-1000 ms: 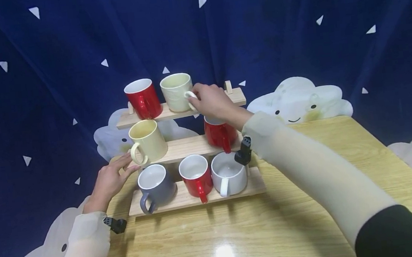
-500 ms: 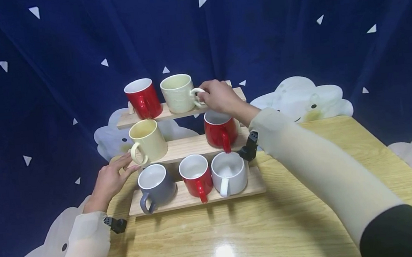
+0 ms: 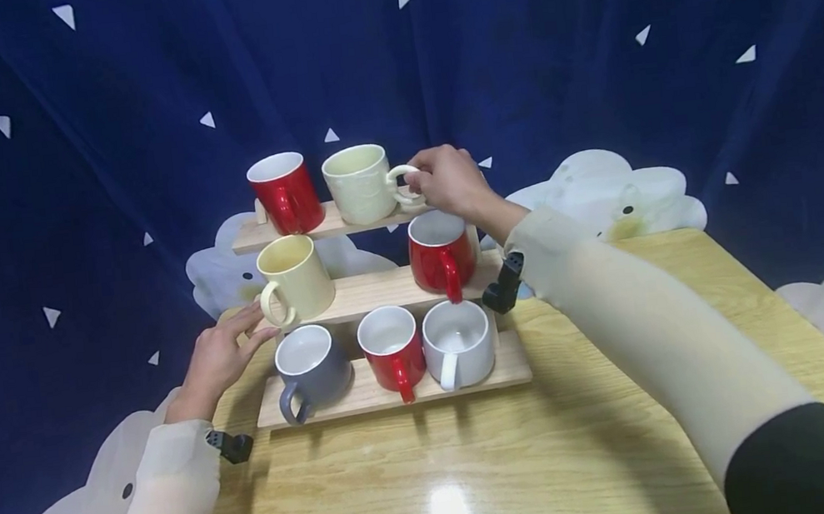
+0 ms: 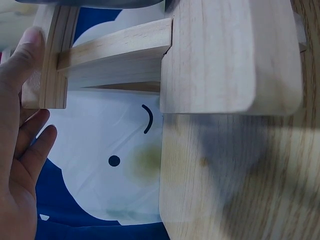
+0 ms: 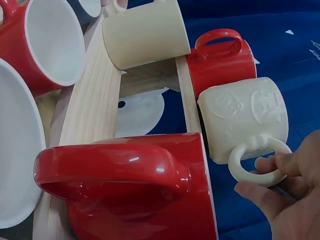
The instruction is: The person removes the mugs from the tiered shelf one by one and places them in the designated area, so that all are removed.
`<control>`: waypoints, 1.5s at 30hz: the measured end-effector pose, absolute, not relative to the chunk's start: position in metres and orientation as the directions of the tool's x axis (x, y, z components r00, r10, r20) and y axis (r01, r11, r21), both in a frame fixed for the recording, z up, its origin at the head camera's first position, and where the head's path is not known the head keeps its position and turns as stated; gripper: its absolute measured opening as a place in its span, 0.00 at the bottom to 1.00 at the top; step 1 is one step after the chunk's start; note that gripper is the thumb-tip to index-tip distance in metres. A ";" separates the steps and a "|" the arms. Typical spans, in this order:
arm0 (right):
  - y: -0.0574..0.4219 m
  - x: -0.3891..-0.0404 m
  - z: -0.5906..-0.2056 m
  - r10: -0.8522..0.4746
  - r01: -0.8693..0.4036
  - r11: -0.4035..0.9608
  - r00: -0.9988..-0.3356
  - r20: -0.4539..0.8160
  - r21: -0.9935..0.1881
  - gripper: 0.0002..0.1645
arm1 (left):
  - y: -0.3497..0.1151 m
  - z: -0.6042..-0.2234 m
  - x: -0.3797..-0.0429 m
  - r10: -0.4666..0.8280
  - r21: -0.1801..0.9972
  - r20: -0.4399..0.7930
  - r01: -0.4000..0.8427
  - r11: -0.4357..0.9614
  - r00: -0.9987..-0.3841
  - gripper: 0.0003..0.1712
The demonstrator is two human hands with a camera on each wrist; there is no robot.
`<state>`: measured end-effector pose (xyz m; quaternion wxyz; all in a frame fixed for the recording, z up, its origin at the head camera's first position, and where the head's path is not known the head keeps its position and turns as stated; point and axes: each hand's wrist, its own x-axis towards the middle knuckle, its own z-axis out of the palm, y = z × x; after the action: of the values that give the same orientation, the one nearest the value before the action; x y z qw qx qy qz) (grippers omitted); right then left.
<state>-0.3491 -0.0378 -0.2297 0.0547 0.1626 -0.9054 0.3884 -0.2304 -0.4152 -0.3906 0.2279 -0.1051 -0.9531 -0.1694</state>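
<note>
The cream mug [image 3: 361, 183] stands on the top shelf [image 3: 259, 236], right of a red mug [image 3: 285, 193]. The right hand [image 3: 451, 180] pinches its handle [image 5: 259, 159]. The left hand [image 3: 221, 357], fingers straight, rests against the rack's near-left side.

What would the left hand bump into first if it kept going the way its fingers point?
Most likely the wooden rack itself: the left hand already rests at its left side, fingers aimed at the middle shelf. Just past that edge stands the cream mug, probably next, though depth is hard to judge.
</note>
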 end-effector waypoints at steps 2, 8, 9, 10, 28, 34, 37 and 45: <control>-0.037 -0.349 -0.230 -0.242 -0.337 0.644 -0.941 0.236 -0.687 0.14 | -0.415 -0.390 -0.230 0.120 0.276 0.468 0.274 0.921 -0.875 0.29; -0.031 -0.350 -0.229 -0.187 -0.333 0.644 -0.941 0.281 -0.688 0.15 | -0.414 -0.389 -0.230 0.103 0.289 0.453 0.255 0.923 -0.886 0.30; -0.030 -0.350 -0.228 -0.180 -0.334 0.645 -0.940 0.289 -0.687 0.15 | -0.414 -0.389 -0.230 0.102 0.290 0.453 0.254 0.922 -0.886 0.30; -0.028 -0.350 -0.228 -0.173 -0.332 0.646 -0.941 0.292 -0.688 0.15 | -0.414 -0.389 -0.230 0.103 0.290 0.454 0.256 0.922 -0.885 0.30; 0.021 -0.346 -0.211 -0.137 -0.352 0.631 -0.928 0.348 -0.691 0.16 | -0.416 -0.389 -0.229 0.115 0.280 0.454 0.264 0.923 -0.884 0.30; 0.040 -0.345 -0.212 -0.120 -0.334 0.631 -0.934 0.337 -0.700 0.18 | -0.416 -0.387 -0.227 0.105 0.288 0.447 0.254 0.923 -0.889 0.29; 0.049 -0.345 -0.214 -0.102 -0.327 0.642 -0.933 0.346 -0.694 0.18 | -0.416 -0.387 -0.227 0.107 0.287 0.447 0.256 0.923 -0.888 0.29; 0.071 -0.343 -0.217 -0.072 -0.303 0.662 -0.936 0.344 -0.685 0.20 | -0.417 -0.386 -0.227 0.111 0.282 0.444 0.256 0.925 -0.889 0.29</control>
<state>-0.3426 0.0709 -0.2166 0.1453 0.1039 -0.9000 0.3975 -0.2269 -0.4170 -0.3860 0.2150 -0.0959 -0.9571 -0.1689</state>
